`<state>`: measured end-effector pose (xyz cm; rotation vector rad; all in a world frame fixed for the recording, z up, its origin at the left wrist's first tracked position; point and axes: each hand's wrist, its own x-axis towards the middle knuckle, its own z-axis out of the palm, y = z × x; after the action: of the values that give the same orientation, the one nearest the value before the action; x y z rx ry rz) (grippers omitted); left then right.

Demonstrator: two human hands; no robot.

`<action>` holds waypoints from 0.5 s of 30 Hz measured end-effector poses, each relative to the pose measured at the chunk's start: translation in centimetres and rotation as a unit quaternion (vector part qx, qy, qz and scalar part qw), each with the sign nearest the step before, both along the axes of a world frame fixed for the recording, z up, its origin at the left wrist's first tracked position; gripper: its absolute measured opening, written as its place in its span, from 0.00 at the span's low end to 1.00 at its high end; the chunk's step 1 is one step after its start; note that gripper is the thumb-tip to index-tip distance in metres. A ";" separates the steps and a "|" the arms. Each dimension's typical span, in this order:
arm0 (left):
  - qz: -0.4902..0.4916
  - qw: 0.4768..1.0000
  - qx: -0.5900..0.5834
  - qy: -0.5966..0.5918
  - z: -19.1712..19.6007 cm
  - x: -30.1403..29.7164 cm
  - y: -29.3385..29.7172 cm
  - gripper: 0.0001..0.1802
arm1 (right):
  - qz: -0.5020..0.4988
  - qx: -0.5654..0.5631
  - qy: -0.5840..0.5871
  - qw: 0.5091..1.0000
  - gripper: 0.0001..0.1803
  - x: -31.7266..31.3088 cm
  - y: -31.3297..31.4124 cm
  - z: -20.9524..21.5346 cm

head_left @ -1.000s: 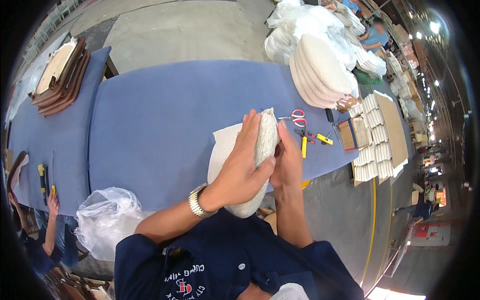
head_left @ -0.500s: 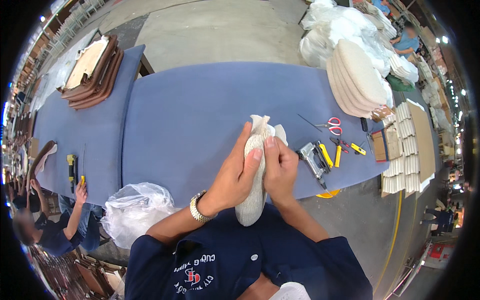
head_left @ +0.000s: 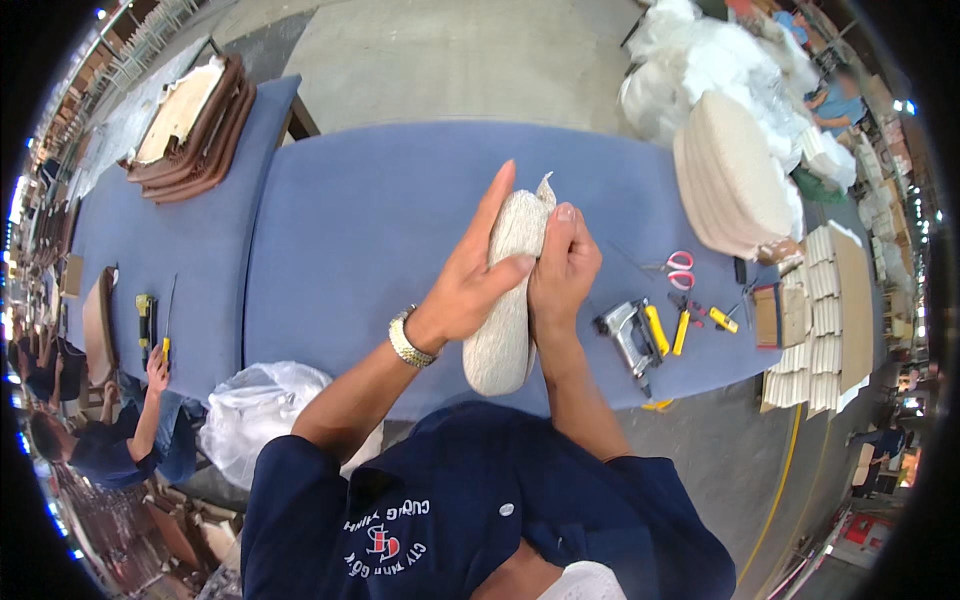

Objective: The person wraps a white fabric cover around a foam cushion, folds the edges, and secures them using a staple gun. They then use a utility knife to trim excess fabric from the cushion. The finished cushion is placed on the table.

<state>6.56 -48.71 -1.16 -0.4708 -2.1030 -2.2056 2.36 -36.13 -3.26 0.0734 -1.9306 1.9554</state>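
Observation:
A cream, textured fabric-covered seat pad (head_left: 500,345) is held on edge in front of my chest, above the near part of the blue table. My left hand (head_left: 467,280) grips its left side, with the thumb across the edge and the index finger stretched upward. My right hand (head_left: 565,265) is closed at the pad's right side, thumb up, near a loose tip of fabric that sticks up. What its curled fingers pinch is mostly hidden. To the right of the hands lies a grey staple gun (head_left: 632,340).
Red-handled scissors (head_left: 680,270), pliers (head_left: 683,325) and a yellow cutter (head_left: 723,319) lie right on the blue table (head_left: 370,220). Beyond them stand stacked cream pads (head_left: 735,180). Brown pads (head_left: 195,140) are stacked far left. A co-worker (head_left: 120,440) holds a screwdriver at left, near a plastic bag (head_left: 265,410).
Both hands and the pad have moved up and away from my body. The pad's top now shows smoother, with less loose fabric. My left index finger points farther upward.

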 end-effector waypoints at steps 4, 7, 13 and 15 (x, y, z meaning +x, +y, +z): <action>-0.007 0.985 0.094 0.144 -6.3 4.0 4.3 0.58 | -0.080 -0.010 0.028 0.996 0.23 -7.5 1.8 -0.1; 0.140 0.983 -0.087 0.076 -3.5 3.4 4.7 0.58 | -0.093 0.041 -0.010 0.995 0.25 -6.8 1.8 0.5; 0.099 0.954 -0.282 -0.025 5.4 0.5 4.0 0.50 | -0.072 0.076 -0.114 0.988 0.27 -9.9 4.8 0.3; 0.092 0.947 -0.305 -0.037 2.3 -1.7 4.5 0.49 | -0.064 0.079 -0.174 0.979 0.27 -10.6 6.1 -4.1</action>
<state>4.85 -44.16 1.19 -0.1990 -2.7238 -1.4635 -8.28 -30.01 -7.39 -0.3655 -2.2456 1.8206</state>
